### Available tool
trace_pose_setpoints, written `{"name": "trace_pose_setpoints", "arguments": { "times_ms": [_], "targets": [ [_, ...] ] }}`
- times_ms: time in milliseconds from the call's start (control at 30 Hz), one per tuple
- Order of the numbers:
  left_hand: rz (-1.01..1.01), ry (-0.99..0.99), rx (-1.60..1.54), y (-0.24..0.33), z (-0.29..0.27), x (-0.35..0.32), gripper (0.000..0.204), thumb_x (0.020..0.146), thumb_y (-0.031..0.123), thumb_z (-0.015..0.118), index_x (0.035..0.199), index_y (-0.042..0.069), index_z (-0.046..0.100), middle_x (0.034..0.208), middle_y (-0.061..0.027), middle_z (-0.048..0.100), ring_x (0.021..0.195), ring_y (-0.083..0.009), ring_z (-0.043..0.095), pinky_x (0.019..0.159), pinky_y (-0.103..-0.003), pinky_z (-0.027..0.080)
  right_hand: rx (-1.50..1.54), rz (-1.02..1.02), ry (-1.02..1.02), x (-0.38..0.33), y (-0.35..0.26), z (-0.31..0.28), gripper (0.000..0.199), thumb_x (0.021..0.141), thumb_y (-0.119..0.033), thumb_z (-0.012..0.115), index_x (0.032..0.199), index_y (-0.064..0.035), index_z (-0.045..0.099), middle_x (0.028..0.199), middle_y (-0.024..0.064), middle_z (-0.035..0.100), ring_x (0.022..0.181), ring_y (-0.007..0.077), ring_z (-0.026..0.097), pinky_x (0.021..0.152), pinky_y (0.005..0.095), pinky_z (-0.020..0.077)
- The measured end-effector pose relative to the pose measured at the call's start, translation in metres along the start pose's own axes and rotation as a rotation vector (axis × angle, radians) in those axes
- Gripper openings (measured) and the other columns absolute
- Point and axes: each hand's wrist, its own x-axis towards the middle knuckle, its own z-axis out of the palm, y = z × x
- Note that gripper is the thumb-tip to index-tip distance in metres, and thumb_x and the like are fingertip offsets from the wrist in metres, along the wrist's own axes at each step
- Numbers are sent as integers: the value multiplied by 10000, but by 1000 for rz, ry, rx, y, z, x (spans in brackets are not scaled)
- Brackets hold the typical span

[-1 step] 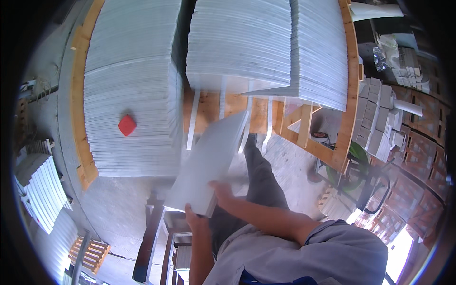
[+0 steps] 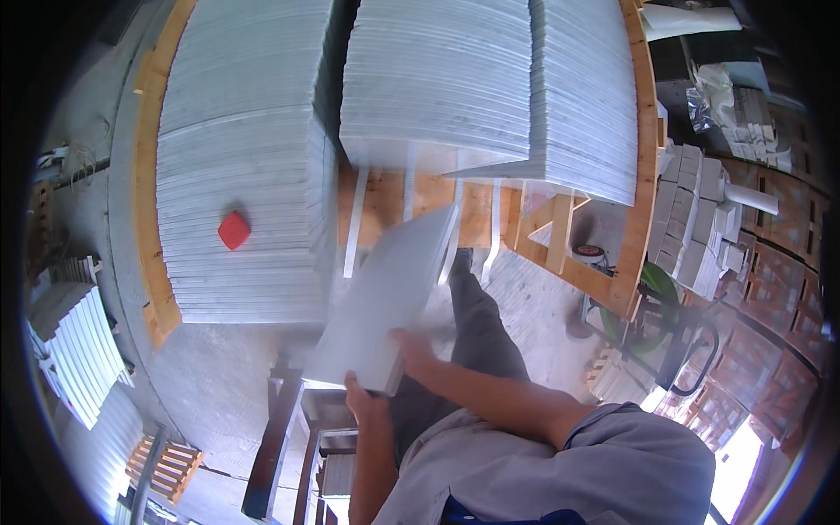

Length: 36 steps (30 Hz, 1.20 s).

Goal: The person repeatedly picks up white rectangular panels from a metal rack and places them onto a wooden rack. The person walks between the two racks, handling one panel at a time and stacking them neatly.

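A pale grey flat tile [image 2: 381, 302], long and thin, is held at a tilt in front of me, one corner pointing up toward the stacks. My left hand [image 2: 363, 404] grips its near edge, with the thumb on the upper face. At the tile's right long edge is my right hand [image 2: 413, 352], fingers closed on it; part of that grip is hidden. Just ahead stands a dense row of similar tiles [image 2: 236, 157] set on edge. On top of that row lies a small red rounded block [image 2: 234, 231].
More upright tiles [image 2: 437, 83] stand farther right inside a wooden crate frame [image 2: 647, 131]. A metal stand [image 2: 271, 437] is close to my left arm. Stacked white boxes [image 2: 691, 210] and a cart handle [image 2: 700, 359] are at right. A wooden pallet [image 2: 164, 468] lies at lower left.
Both hands and the near end of the tile have moved very slightly up and to the right. The grip stays the same.
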Motion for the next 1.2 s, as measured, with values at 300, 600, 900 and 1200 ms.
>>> {"name": "trace_pose_setpoints", "arguments": {
  "times_ms": [300,600,900,1200],
  "targets": [
    [529,-467,1058,-115,41,-50,409,879,226,486,1208,-2,401,1144,-152,503,1059,-295,495,911,-433,410,-192,-23,-250,40,-126,-151,227,794,-233,554,839,-15,599,768,85,606,675,205,600,641,315,489],
    [-433,-344,98,-123,56,-68,510,930,285,334,1273,-89,283,1291,-235,398,1184,-362,410,966,-452,382,25,271,-385,96,-202,-280,382,766,-267,571,999,34,546,822,135,608,720,233,607,671,334,496],
    [-127,-576,233,-131,85,-9,397,923,274,361,1180,-10,465,1164,-139,535,1060,-283,524,884,-410,461,-2,223,-337,85,-204,-283,341,789,-238,575,1017,15,562,882,129,618,778,221,616,711,319,496],
    [-234,-565,661,-109,82,72,444,903,321,352,1155,-13,500,1068,-144,581,917,-237,595,810,-346,491,58,274,-302,63,-219,-267,361,814,-252,574,1053,18,546,909,132,613,808,206,614,736,307,502]
  ]
}}
